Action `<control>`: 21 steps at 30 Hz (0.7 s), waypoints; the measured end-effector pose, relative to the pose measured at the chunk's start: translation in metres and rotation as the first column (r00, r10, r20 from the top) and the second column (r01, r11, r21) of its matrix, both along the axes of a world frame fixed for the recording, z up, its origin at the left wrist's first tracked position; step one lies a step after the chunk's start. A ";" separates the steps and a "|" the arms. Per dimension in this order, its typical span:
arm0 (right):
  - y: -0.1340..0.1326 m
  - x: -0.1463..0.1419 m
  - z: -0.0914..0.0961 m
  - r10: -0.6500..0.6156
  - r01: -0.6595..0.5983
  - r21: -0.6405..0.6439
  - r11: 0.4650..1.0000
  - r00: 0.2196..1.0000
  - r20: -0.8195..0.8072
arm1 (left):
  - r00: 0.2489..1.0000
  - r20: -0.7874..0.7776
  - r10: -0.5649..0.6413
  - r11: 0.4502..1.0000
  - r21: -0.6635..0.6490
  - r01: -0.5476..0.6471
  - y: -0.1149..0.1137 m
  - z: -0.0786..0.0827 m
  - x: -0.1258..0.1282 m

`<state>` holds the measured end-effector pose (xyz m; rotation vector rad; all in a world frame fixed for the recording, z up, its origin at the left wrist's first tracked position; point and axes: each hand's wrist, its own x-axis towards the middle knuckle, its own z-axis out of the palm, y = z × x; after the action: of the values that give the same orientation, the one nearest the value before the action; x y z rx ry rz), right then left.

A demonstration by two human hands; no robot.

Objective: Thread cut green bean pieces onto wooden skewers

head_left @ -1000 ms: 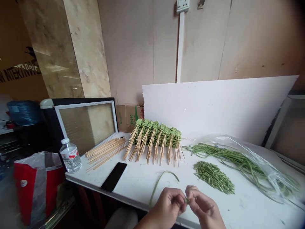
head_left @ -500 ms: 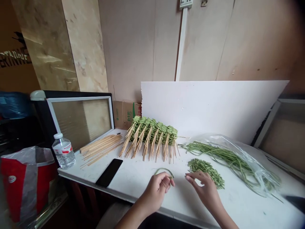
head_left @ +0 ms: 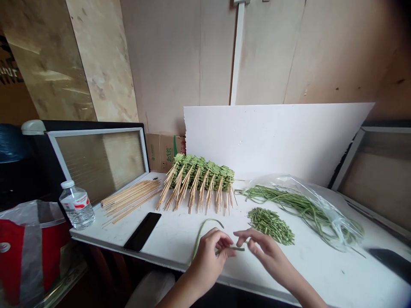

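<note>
My left hand (head_left: 212,252) is closed around a long green bean (head_left: 198,237), which loops out behind it over the white table. The bean's short end sticks out past my fingertips towards the right. My right hand (head_left: 265,248) is beside that end, its thumb and index finger apart, and I see nothing held in it. Behind my right hand lies a heap of short cut bean pieces (head_left: 271,224). More long beans (head_left: 298,205) lie to the right, partly under a clear plastic bag (head_left: 334,218).
Skewers threaded with bean pieces (head_left: 205,171) are stacked at the back, sticks pointing forward. Bare wooden skewers (head_left: 131,199), a black phone (head_left: 143,232) and a water bottle (head_left: 77,205) are on the left. A white board (head_left: 276,137) stands behind the table (head_left: 173,239).
My right hand has moved left, close to my left hand. The bean's end now shows past my left fingertips, and its loop trails further left. The view has shifted slightly right.
</note>
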<state>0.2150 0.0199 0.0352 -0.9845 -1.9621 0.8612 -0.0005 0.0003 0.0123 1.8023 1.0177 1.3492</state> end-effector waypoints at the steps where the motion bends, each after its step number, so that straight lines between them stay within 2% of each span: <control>1: -0.005 -0.003 0.004 0.034 -0.034 -0.007 0.999 0.999 0.015 | 1.000 0.011 -0.009 1.000 -0.001 0.009 -0.001 0.000 0.001; 4: -0.010 -0.006 0.005 0.012 -0.012 0.016 1.000 1.000 0.025 | 0.999 0.020 -0.037 0.998 -0.044 0.037 -0.003 0.004 -0.001; 8: -0.007 -0.002 0.001 -0.053 0.055 0.107 0.993 0.998 -0.023 | 0.994 -0.048 -0.101 0.988 -0.123 0.094 -0.006 0.010 -0.007; 14: -0.015 -0.006 0.011 -0.061 0.048 0.242 0.969 0.997 0.045 | 0.990 -0.111 -0.084 0.996 -0.035 0.081 -0.012 0.019 -0.007; 17: -0.022 -0.012 0.016 -0.062 0.040 0.284 0.958 0.996 0.068 | 0.986 -0.119 -0.116 0.993 0.005 0.117 -0.017 0.023 -0.005; 21: -0.029 -0.018 0.015 -0.028 0.020 0.345 0.938 0.999 0.019 | 0.973 -0.184 -0.143 0.987 0.049 0.154 -0.022 0.025 -0.004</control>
<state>0.1974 -0.0090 0.0505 -0.8113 -2.0279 0.4686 -0.0048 -0.0213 0.0369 2.0345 0.9201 1.1559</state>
